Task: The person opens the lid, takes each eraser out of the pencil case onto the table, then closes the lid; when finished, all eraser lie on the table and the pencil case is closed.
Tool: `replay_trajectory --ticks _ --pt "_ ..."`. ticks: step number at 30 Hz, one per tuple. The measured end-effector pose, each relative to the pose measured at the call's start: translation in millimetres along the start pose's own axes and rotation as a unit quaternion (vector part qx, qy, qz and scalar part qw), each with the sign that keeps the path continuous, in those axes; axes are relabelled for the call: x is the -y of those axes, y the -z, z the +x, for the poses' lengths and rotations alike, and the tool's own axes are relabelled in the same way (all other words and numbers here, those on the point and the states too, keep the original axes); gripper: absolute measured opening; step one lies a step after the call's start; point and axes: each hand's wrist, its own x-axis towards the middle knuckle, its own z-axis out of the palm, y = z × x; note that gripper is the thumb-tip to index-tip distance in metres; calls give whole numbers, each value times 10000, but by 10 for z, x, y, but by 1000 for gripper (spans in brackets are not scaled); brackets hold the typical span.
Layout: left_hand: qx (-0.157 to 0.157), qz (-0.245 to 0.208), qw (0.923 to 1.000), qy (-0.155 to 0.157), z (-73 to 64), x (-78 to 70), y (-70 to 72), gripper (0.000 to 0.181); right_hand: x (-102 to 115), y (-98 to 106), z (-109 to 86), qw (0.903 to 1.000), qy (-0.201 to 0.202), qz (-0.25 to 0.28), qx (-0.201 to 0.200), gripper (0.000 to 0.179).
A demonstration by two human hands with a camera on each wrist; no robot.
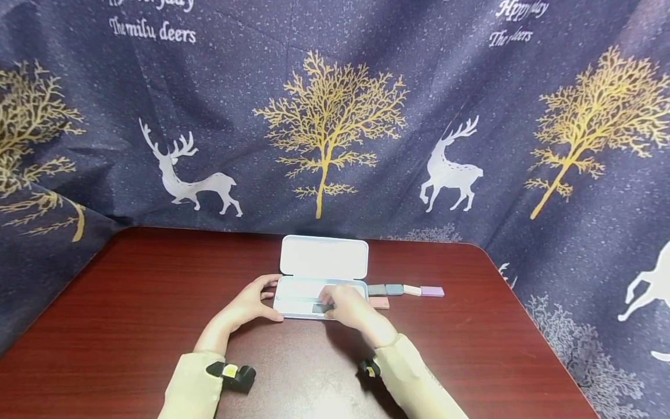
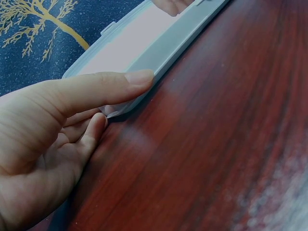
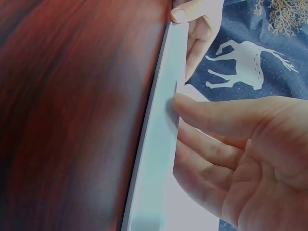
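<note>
The left hand (image 1: 250, 304) grips the left end of the open case (image 1: 324, 257) on the table (image 1: 173, 279). The right hand (image 1: 352, 305) reaches into the case; its hold cannot be determined. Farther right lies a row of small blocks (image 1: 395, 290).

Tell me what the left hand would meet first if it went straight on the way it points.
The left end of the open case: the left hand has its thumb against it there, so there seems little or no gap. Exact depth is hard to judge.
</note>
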Motion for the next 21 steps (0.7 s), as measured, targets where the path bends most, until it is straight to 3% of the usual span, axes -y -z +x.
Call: replay_trajectory --ticks 21 --pt "-36 84 10000 18 0 -1 -6 97 -12 -24 12 9997 131 -198 -49 28"
